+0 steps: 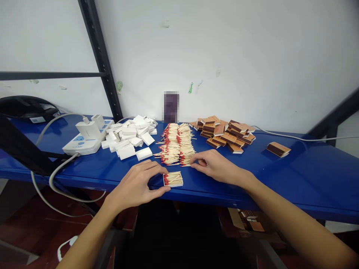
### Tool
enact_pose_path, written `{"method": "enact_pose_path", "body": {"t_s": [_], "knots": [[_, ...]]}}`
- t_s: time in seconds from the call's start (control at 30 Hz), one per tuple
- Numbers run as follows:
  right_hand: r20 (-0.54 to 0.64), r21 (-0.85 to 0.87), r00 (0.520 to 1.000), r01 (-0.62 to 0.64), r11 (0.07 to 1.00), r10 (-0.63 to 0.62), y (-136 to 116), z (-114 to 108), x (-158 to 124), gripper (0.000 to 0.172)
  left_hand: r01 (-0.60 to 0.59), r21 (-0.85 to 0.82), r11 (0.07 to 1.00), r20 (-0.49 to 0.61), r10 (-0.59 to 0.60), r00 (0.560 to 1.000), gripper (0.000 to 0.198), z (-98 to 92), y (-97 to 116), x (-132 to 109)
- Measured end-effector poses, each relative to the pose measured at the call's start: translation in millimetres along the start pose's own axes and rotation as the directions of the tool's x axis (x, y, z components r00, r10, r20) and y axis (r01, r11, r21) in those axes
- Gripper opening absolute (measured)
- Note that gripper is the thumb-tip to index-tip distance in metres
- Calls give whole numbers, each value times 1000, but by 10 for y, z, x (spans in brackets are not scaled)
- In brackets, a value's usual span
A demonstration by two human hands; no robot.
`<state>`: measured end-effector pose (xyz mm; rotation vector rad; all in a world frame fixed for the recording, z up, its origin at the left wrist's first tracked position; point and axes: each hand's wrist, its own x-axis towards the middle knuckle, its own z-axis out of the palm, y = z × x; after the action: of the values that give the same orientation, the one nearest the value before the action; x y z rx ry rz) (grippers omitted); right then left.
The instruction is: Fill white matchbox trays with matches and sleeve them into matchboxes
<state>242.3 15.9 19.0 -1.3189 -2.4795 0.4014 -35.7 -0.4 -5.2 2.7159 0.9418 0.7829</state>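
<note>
The left hand (137,183), in the lower middle of the frame, holds a small white tray (177,185) at its left end, the grip closed about it with thumb at the lower edge and fingers at the upper left corner. The tray lies on the blue surface (280,179) near its front edge, long axis running across the frame, and carries loose matches (174,179), red heads to the left. The right hand (211,162), just right of centre, has its fingertips at the lower right corner of the match pile (171,149); thumb and forefinger are close together, but I cannot tell whether a match is between them. From that grip the tray lies below and slightly left, near but apart, and most matches in the pile lie roughly parallel to the tray's length, heads also left. The right hand is nearer the pile. White trays (129,138) are heaped left of the pile, brown matchboxes (227,132) right of it.
</note>
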Motion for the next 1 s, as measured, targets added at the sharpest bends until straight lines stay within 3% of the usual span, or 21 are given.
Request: {"method": "enact_pose_path", "body": {"t_s": [0.2,0.77,1.0], "knots": [[15,41,1000,14,999,-15,-24,13,18,18,4,10,1000,1,-4,1000,26,-3,3,-8],[201,41,978,-54,998,45,-82,-112,32,22,-2,15,1000,-3,2,1000,25,-4,3,2],[201,14,978,-55,998,51,-116,-130,5,18,3,14,1000,2,-3,1000,25,-4,-1,0]]}}
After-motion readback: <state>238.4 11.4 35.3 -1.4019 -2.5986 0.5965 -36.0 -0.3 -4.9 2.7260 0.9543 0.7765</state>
